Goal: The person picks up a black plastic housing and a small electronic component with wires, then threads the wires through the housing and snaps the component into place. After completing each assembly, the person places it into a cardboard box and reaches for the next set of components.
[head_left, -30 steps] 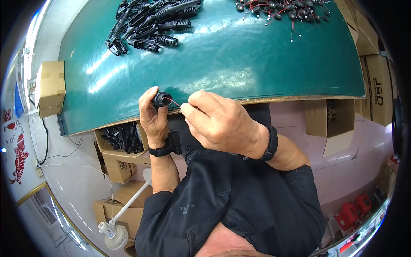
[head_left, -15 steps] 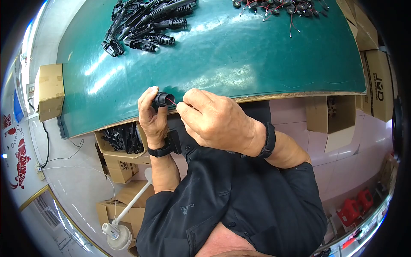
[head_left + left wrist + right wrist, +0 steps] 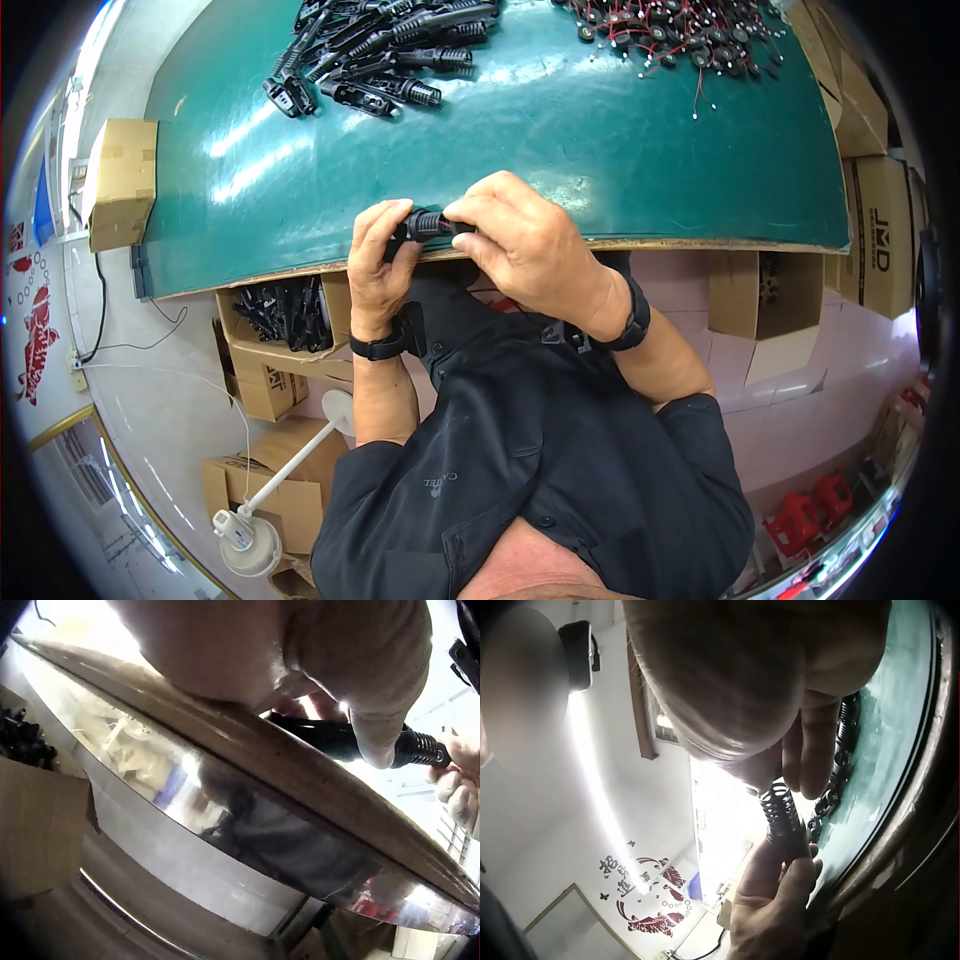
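Just over the table's front edge, the left hand (image 3: pixel 378 262) grips a black plastic tubular housing (image 3: pixel 426 224) with a slotted, ribbed end. That ribbed end points toward the right hand (image 3: pixel 530 245). Between thumb and fingers, the right hand pinches a small dark part (image 3: pixel 462 228) right at the housing's open end, with a bit of red wire showing there. In the left wrist view the left thumb lies along the smooth body of the housing (image 3: pixel 322 739). The right wrist view shows the slotted end (image 3: pixel 778 810) against the right fingers, which hide the small part.
On the green table (image 3: pixel 330 190), a pile of black ribbed housings (image 3: pixel 390 55) lies at the back left. Several round black parts with red wires (image 3: pixel 690 35) are heaped at the back right. A carton of black pieces (image 3: pixel 285 315) stands below the front edge; another open carton (image 3: pixel 765 295) is at right.
The right hand has brought its small part from a short way off up against the housing's open end. The red wire between them now barely shows. The left hand still holds the housing.
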`<state>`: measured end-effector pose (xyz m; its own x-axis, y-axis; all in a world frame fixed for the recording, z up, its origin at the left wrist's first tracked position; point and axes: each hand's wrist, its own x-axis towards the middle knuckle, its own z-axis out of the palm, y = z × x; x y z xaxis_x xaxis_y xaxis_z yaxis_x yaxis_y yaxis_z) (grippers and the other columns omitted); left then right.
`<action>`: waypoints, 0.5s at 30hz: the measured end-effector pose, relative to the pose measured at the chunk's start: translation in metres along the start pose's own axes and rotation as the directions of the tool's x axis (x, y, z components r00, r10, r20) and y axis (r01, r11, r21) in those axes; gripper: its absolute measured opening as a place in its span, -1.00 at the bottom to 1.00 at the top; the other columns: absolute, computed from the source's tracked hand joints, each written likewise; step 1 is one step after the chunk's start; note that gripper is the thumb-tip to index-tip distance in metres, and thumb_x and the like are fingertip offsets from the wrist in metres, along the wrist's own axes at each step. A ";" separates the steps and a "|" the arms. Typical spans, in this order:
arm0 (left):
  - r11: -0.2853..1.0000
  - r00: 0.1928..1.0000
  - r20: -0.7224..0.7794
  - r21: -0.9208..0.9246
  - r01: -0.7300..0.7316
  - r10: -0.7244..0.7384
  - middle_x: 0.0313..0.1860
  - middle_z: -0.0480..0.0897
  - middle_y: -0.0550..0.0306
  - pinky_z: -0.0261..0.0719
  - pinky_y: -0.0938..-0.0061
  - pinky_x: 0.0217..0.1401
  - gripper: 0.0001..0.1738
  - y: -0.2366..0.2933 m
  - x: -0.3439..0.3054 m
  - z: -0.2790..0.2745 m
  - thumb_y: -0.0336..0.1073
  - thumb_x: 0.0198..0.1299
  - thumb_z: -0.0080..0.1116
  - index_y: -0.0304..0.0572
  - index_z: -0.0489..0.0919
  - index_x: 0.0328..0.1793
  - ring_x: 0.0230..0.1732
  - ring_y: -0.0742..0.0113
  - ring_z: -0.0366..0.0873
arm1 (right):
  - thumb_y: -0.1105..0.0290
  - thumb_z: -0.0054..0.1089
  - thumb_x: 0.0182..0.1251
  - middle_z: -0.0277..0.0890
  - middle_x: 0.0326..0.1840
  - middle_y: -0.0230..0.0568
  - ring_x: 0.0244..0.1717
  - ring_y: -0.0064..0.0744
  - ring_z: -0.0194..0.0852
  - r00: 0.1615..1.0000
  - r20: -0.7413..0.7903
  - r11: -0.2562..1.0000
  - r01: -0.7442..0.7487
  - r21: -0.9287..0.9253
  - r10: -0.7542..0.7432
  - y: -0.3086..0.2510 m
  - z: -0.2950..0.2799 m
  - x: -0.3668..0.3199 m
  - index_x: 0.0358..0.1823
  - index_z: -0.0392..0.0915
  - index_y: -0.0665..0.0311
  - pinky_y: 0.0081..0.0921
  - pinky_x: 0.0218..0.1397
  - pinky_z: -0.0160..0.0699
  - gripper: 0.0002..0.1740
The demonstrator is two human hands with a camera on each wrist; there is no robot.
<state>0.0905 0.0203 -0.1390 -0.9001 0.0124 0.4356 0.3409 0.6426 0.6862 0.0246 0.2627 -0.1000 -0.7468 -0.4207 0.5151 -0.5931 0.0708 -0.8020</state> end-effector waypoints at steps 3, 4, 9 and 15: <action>1.000 1.000 0.019 -0.018 0.019 -0.019 0.25 0.72 -0.09 0.65 0.23 0.39 -0.36 0.005 0.003 -0.001 -0.64 0.11 0.51 -0.25 0.68 0.39 0.26 0.00 0.70 | 0.65 0.50 0.30 0.63 0.02 -0.14 -0.20 -0.32 0.74 0.998 -0.007 0.996 -0.061 0.064 0.061 0.010 0.003 -0.002 0.06 0.73 0.33 -0.42 -0.16 0.77 -0.69; 0.999 0.999 0.035 -0.028 0.030 -0.029 0.24 0.73 -0.09 0.66 0.23 0.37 -0.34 0.006 0.003 -0.001 -0.64 0.10 0.51 -0.24 0.68 0.39 0.24 0.00 0.70 | 0.64 0.49 0.32 0.64 0.03 -0.16 -0.18 -0.38 0.73 0.994 0.006 0.989 -0.107 0.099 0.107 0.013 0.003 -0.004 0.07 0.73 0.34 -0.46 -0.15 0.77 -0.70; 0.996 0.999 0.028 -0.080 0.048 -0.045 0.20 0.76 -0.08 0.67 0.23 0.32 -0.36 0.006 0.005 -0.001 -0.62 0.09 0.53 -0.23 0.69 0.37 0.21 -0.01 0.72 | 0.60 0.50 0.41 0.65 0.03 -0.25 -0.13 -0.55 0.70 0.964 0.038 0.925 -0.263 0.274 0.263 0.019 0.006 -0.006 0.09 0.74 0.39 -0.58 -0.08 0.77 -0.74; 0.993 0.999 0.050 -0.112 0.026 -0.021 0.16 0.79 -0.05 0.68 0.24 0.29 -0.38 0.004 0.005 -0.002 -0.58 0.08 0.57 -0.21 0.71 0.33 0.19 -0.01 0.73 | 0.58 0.52 0.41 0.65 0.03 -0.28 -0.09 -0.57 0.70 0.948 0.049 0.899 -0.314 0.307 0.314 0.021 0.006 -0.006 0.09 0.74 0.41 -0.61 -0.02 0.79 -0.73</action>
<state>0.0875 0.0214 -0.1334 -0.9194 0.0376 0.3915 0.3455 0.5530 0.7582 0.0186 0.2611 -0.1217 -0.8798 -0.4205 0.2216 -0.2064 -0.0821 -0.9750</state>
